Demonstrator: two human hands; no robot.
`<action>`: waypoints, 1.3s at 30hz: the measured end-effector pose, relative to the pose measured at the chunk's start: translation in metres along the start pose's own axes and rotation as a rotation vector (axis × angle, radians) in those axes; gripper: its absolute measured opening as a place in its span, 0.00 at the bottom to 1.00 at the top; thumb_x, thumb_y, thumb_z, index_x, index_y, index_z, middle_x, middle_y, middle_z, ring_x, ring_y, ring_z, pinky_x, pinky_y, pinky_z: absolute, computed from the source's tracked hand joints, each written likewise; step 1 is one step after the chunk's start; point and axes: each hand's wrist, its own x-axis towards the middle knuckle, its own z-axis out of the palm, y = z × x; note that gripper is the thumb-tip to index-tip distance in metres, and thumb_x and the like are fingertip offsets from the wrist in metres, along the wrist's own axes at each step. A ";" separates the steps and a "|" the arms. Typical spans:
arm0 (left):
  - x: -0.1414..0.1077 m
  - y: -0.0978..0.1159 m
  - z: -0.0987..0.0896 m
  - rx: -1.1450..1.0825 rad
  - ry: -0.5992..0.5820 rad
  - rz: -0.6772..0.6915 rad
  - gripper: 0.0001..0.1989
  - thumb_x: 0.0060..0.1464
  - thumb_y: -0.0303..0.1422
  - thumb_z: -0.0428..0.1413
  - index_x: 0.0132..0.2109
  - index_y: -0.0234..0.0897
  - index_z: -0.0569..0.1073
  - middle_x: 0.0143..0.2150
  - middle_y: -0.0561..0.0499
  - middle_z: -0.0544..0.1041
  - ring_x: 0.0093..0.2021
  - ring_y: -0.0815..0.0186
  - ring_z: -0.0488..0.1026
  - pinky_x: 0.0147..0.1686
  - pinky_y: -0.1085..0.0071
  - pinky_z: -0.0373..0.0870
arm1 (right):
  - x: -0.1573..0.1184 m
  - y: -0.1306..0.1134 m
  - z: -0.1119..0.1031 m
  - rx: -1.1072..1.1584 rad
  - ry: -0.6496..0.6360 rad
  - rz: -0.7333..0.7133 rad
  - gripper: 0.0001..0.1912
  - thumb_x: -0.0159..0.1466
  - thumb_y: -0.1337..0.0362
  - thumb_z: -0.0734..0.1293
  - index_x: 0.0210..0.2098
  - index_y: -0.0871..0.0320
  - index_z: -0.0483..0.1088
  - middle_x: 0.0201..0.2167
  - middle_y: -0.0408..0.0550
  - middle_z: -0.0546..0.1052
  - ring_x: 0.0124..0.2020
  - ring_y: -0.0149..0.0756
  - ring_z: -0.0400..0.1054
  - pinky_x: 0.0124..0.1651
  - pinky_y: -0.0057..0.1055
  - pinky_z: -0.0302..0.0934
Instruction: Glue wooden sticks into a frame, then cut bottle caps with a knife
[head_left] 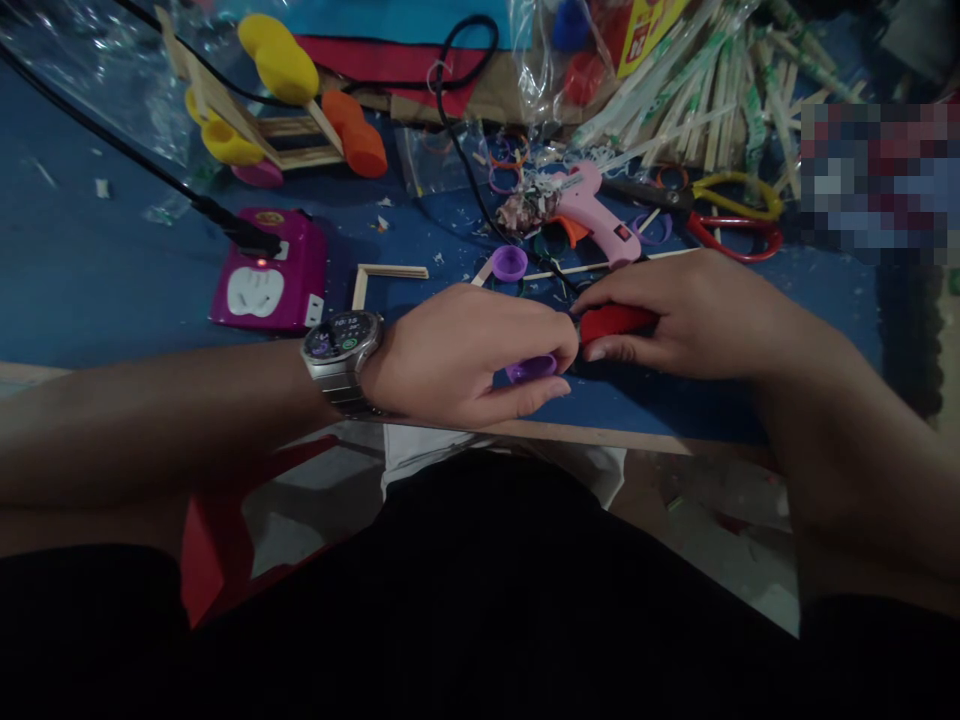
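My left hand [469,345], with a watch on the wrist, lies over the table's front edge, its thumb and fingers closed around a purple plastic cap [532,368]. My right hand [697,315] grips a red-handled tool [616,321] close to the left fingertips. The tool's working end is hidden, so its kind does not show, and I cannot tell whether it touches the cap. Just beyond the left hand sits another purple cap [510,264] beside a flat wooden stick. Behind my hands lies a pink hot glue gun [596,215].
Scissors [735,215] with yellow and red handles lie at the right. A magenta power socket box [270,275] with a plugged cable stands left. Farther back are a stick frame with yellow and orange caps [281,60], many wooden sticks [720,100] and plastic bags.
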 end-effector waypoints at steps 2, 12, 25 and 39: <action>0.000 0.000 0.000 0.009 -0.010 0.003 0.08 0.71 0.38 0.55 0.45 0.39 0.75 0.38 0.49 0.83 0.35 0.64 0.78 0.34 0.68 0.64 | 0.000 0.000 0.001 -0.003 0.006 0.001 0.27 0.71 0.36 0.65 0.56 0.45 0.80 0.49 0.49 0.87 0.47 0.56 0.82 0.45 0.46 0.68; 0.000 0.000 0.001 0.049 -0.037 0.009 0.09 0.72 0.38 0.54 0.46 0.39 0.75 0.39 0.49 0.83 0.36 0.63 0.79 0.34 0.66 0.63 | 0.000 -0.001 0.000 -0.007 0.014 -0.001 0.25 0.72 0.38 0.66 0.57 0.44 0.80 0.50 0.49 0.87 0.48 0.55 0.82 0.45 0.45 0.68; 0.001 0.004 -0.001 -0.143 0.166 -0.121 0.07 0.70 0.37 0.56 0.44 0.41 0.75 0.37 0.51 0.82 0.34 0.65 0.78 0.37 0.67 0.69 | -0.001 -0.004 -0.002 -0.002 0.029 0.001 0.26 0.74 0.37 0.63 0.53 0.48 0.80 0.46 0.51 0.87 0.42 0.51 0.81 0.41 0.43 0.66; 0.007 -0.004 0.004 -0.509 0.327 -0.346 0.17 0.74 0.46 0.53 0.39 0.41 0.71 0.29 0.53 0.73 0.26 0.69 0.69 0.28 0.68 0.69 | -0.004 -0.003 -0.001 -0.078 0.191 0.009 0.35 0.71 0.29 0.61 0.48 0.51 0.82 0.39 0.52 0.87 0.39 0.51 0.82 0.36 0.40 0.63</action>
